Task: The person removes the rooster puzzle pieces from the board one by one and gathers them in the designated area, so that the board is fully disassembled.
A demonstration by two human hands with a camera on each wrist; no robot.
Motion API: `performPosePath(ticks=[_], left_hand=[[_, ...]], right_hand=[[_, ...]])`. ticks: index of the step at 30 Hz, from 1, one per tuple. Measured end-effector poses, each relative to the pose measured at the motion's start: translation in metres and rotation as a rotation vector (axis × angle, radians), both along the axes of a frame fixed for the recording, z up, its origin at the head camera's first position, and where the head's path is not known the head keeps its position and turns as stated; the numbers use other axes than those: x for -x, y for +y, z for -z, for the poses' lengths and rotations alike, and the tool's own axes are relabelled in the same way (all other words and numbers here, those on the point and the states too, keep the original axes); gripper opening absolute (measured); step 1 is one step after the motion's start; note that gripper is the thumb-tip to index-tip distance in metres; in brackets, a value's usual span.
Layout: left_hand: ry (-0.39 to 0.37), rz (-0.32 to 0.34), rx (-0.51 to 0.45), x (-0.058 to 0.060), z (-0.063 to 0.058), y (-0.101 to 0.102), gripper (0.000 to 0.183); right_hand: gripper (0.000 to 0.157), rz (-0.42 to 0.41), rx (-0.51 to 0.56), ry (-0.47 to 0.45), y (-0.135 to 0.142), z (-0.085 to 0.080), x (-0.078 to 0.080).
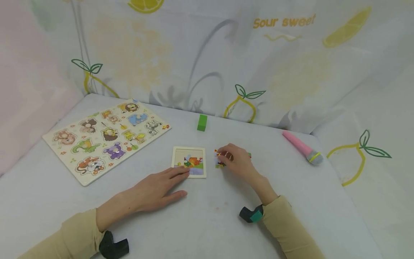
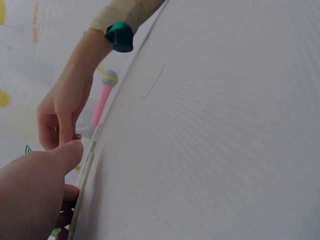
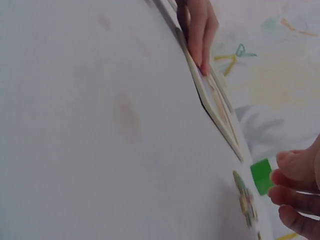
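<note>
Your left hand (image 1: 156, 190) lies with its fingers stretched out over the near edge of the small frame (image 1: 205, 162), holding nothing that shows; its fingertips cover part of the picture inside, so the lower left of that picture is hidden. The frame sits flat on the table (image 1: 207, 223), between your two hands.

Your right hand (image 1: 237, 162) is bent over loose puzzle pieces (image 1: 217, 162) just to the right of the frame. You have thumb and fingers drawn close together, but whether you pinch a piece I cannot tell: the hand blocks most of them from above, with only coloured edges showing on either side, so their number is unclear. In the right wrist view that hand is cut off by the picture's edge, and the pieces are seen nearly edge-on and blurred.

Beyond the frame stands a green block (image 1: 202, 122); the animal board (image 1: 97, 132) lies to your left, the microphone (image 1: 302, 147) to your right. Both your sleeves (image 1: 291, 226) run out of view.
</note>
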State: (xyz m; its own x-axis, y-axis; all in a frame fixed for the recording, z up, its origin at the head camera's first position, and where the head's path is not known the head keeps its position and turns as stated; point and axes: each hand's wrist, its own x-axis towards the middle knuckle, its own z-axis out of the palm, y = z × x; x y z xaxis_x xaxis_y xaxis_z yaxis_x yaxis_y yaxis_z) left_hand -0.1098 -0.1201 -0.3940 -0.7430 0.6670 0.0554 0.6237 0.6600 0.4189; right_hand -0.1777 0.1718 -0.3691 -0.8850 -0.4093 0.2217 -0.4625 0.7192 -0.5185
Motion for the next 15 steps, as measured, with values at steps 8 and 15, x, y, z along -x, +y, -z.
performPosePath(ticks=[8,15], left_hand=[[-0.019,0.002,0.004,0.001,-0.001,-0.001,0.067],[-0.029,-0.002,0.017,0.000,-0.002,-0.001,0.068]], right_hand=[[0.021,-0.189,-0.055,-0.052,-0.058,-0.006,0.011],[0.022,-0.226,-0.114,-0.116,-0.075,0.004,0.020]])
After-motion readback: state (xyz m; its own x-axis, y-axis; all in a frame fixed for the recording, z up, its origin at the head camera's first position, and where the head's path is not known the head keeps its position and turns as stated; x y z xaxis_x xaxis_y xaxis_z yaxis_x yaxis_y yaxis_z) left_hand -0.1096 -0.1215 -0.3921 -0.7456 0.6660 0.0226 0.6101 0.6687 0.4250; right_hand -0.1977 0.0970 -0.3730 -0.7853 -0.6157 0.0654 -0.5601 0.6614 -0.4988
